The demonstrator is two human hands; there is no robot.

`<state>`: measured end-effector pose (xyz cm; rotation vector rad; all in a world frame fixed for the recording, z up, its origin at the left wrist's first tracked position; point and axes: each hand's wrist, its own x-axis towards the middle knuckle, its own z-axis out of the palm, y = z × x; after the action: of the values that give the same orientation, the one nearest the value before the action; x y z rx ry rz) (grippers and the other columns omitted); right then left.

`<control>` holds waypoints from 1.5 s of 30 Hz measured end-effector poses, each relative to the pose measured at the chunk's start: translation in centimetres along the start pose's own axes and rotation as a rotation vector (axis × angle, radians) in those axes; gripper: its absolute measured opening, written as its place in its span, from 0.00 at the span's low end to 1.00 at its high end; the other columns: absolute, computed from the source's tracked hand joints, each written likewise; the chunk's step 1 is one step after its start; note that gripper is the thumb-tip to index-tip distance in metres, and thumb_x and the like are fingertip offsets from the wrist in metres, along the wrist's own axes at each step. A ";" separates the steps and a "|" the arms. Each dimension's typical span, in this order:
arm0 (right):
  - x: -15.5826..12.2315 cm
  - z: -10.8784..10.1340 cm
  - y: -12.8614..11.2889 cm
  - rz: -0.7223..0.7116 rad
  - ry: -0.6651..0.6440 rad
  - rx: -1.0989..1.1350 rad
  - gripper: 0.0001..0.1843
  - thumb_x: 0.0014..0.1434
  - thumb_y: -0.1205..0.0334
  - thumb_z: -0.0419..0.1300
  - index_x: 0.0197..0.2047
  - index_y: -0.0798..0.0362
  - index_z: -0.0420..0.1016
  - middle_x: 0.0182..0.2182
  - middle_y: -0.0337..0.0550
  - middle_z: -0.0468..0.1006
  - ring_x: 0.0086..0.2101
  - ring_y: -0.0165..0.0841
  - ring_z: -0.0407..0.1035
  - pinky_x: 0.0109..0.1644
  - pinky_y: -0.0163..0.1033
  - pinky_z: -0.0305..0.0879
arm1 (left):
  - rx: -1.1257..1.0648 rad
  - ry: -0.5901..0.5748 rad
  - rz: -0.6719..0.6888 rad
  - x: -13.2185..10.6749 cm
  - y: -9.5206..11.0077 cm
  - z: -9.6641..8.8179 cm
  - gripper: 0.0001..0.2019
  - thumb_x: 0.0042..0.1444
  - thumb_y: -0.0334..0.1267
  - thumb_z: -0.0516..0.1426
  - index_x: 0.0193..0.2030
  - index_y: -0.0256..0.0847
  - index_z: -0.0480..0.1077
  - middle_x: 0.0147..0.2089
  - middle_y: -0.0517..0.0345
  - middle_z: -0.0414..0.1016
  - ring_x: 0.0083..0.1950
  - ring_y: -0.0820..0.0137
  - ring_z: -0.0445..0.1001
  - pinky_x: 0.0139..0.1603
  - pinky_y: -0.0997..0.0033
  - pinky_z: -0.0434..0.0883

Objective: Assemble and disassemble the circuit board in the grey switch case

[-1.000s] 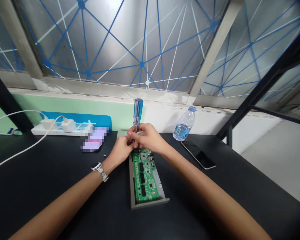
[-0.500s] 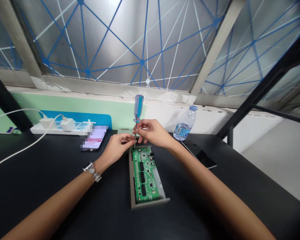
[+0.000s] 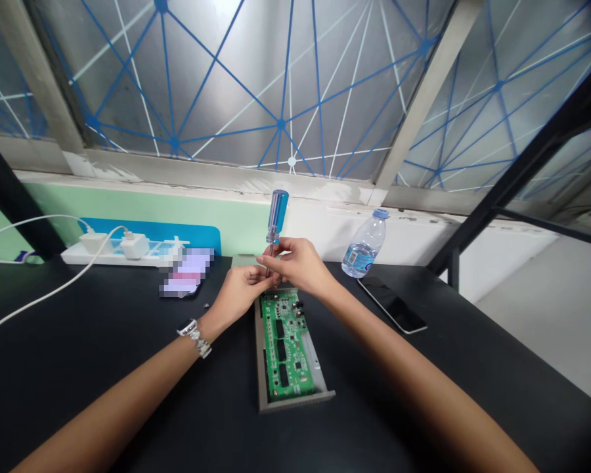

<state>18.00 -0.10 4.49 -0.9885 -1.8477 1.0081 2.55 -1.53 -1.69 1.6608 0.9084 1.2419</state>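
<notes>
A screwdriver point(image 3: 278, 213) with a clear and blue handle stands nearly upright, its top leaning slightly right, over the far end of a green circuit board point(image 3: 288, 348). The board sits in a grey metal tray point(image 3: 261, 387) on the black table. My right hand point(image 3: 300, 266) pinches the metal shaft just below the handle. Low on the shaft, the thumb and fingers of my left hand point(image 3: 241, 289) close around it at the board's far left corner. The fingers hide the screwdriver's tip. A small metal piece, perhaps a screw point(image 3: 206, 305), lies left of my left hand.
Behind the hands lies a pale flat plate point(image 3: 243, 261). On the right are a water bottle point(image 3: 364, 244) and a dark-screened phone point(image 3: 393, 305). To the left are a lit phone point(image 3: 187, 272) and a white power strip point(image 3: 73, 255) with plugs and cables point(image 3: 44, 303).
The screwdriver's handle has tipped to the right. My left hand has shifted right and closed in around the lower shaft, uncovering the small metal piece on the table.
</notes>
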 end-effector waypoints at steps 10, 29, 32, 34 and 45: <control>0.0 -1.0 -1.2 0.067 -0.133 0.092 0.04 0.57 0.65 0.61 0.36 0.57 0.74 0.29 0.43 0.79 0.22 0.27 0.74 0.21 0.28 0.66 | 0.092 -0.019 0.034 -0.4 0.7 -1.7 0.08 0.55 0.39 0.62 0.37 0.36 0.77 0.38 0.51 0.82 0.41 0.62 0.80 0.46 0.64 0.75; -1.4 -0.7 -0.8 -0.092 0.019 -0.094 0.10 0.63 0.57 0.58 0.34 0.55 0.73 0.29 0.43 0.79 0.27 0.32 0.76 0.31 0.36 0.71 | 0.189 0.029 0.032 -1.5 1.4 -1.9 0.11 0.58 0.41 0.61 0.44 0.37 0.76 0.43 0.50 0.82 0.44 0.63 0.80 0.50 0.62 0.75; -2.6 -1.2 -1.1 -0.041 0.075 0.047 0.11 0.63 0.54 0.58 0.37 0.54 0.69 0.34 0.46 0.80 0.27 0.32 0.77 0.29 0.36 0.73 | 0.314 0.040 0.044 -2.9 1.8 -2.7 0.10 0.60 0.41 0.59 0.44 0.39 0.76 0.44 0.52 0.81 0.45 0.64 0.79 0.50 0.63 0.74; -3.7 -1.4 -0.9 -0.008 0.106 0.190 0.13 0.64 0.52 0.57 0.39 0.53 0.66 0.34 0.46 0.80 0.27 0.32 0.77 0.30 0.37 0.74 | 0.394 0.022 0.053 -4.0 2.0 -3.1 0.09 0.60 0.41 0.58 0.43 0.41 0.76 0.44 0.54 0.81 0.44 0.65 0.79 0.49 0.64 0.74; -9.4 0.1 2.7 0.137 0.350 0.716 0.17 0.54 0.61 0.69 0.38 0.49 0.63 0.34 0.43 0.82 0.31 0.35 0.77 0.39 0.41 0.73 | 0.536 -0.115 0.130 -6.1 2.8 -3.0 0.05 0.59 0.38 0.59 0.40 0.43 0.76 0.40 0.57 0.79 0.41 0.68 0.76 0.43 0.66 0.72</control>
<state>22.20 -7.43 -0.41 -0.7806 -1.0167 1.3453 -1.66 -7.53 -0.78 2.2160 1.1427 1.0240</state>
